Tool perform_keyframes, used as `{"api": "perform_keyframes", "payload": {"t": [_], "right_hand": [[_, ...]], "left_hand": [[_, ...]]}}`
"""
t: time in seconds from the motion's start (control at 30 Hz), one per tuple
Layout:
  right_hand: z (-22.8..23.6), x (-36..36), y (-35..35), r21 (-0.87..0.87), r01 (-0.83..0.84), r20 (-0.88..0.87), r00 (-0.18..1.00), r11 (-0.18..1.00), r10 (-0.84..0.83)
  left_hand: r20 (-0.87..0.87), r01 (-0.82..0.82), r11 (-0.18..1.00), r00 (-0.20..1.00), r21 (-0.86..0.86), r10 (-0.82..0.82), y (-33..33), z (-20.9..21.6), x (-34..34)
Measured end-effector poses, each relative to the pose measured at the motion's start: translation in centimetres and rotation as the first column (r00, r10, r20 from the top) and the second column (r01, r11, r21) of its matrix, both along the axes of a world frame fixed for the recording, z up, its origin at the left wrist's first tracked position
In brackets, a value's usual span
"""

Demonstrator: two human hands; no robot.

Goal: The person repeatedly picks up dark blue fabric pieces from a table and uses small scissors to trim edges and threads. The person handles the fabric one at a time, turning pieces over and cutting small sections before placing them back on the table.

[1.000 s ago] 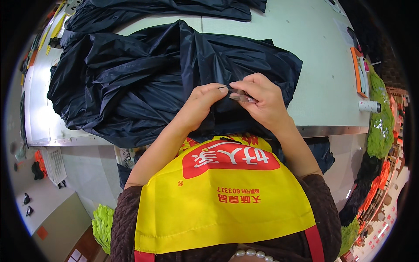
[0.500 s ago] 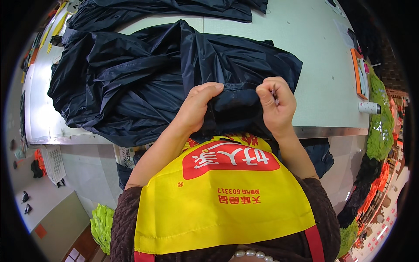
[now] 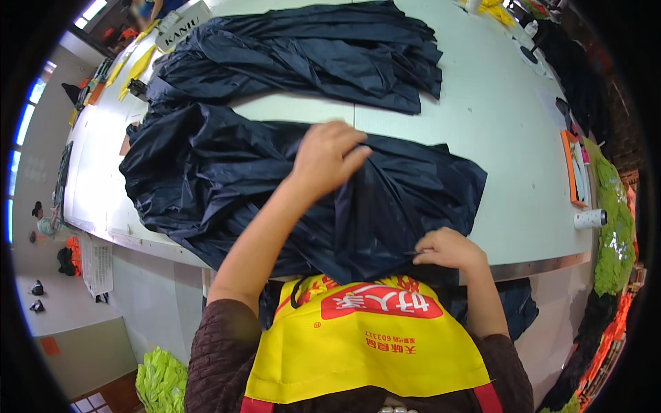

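A shiny dark navy garment [image 3: 227,179] lies bunched in long folds along the near side of the table. My left hand [image 3: 329,157] is on its upper middle, fingers bent around a fold and thumb sticking out to the right; the fingertips are slightly blurred. Closer to me, at the garment's lower right, my right hand [image 3: 449,249] is closed, its fingertips against the cloth. Something small and thin shows at those fingertips, too small to name.
A second heap of dark navy garments [image 3: 310,55] lies farther back on the pale table [image 3: 509,186]. Along the right side are an orange-edged box [image 3: 573,168] and a white cylinder [image 3: 590,219]. Lime-green cloth [image 3: 613,227] hangs beyond. A white crate [image 3: 98,265] stands at left.
My hands held a stretch of the garment's edge between them. Now the left hand is farther up the cloth and the right has dropped nearer to me. The view has shifted, showing more of the table's far side.
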State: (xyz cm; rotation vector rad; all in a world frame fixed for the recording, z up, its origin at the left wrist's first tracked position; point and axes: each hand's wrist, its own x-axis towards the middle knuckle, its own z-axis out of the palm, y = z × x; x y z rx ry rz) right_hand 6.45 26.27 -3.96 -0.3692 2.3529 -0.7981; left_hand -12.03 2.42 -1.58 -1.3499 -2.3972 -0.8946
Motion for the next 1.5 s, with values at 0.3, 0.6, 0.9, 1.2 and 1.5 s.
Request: {"api": "perform_keyframes", "payload": {"t": [0.3, 0.6, 0.9, 1.2, 1.5], "right_hand": [[0.0, -9.2, -1.8, -0.432, 0.574, -0.459, 0.524, 0.695, -0.718], [-11.5, -9.1, -2.2, -0.104, 0.307, -0.596, 0.742, 0.946, -0.306], [-12.0, -6.3, -1.7, -0.263, 0.403, -0.601, 0.642, 0.876, -0.476], [-11.8, -6.8, -1.4, -0.225, 0.431, -0.578, 0.663, 0.874, -0.476], [-4.7, -13.1, 4.6, -0.147, 0.235, 0.13, 0.968, 0.961, -0.216]], "left_hand": [[0.155, 0.034, 0.32, 0.919, -0.947, 0.362, -3.6, -12.1, -7.6], [0.765, 0.432, 0.631, 0.367, -0.644, 0.53, -6.6, -8.2, -13.0], [-0.453, -0.567, 0.595, 0.821, -0.57, 0.349, -6.0, -6.8, -33.2], [-0.343, -0.407, 0.243, 0.901, -0.88, 0.266, -13.0, -9.6, -35.1], [0.154, 0.0, 0.214, 0.694, -0.977, 0.703, -21.0, -8.1, -19.4]]}}
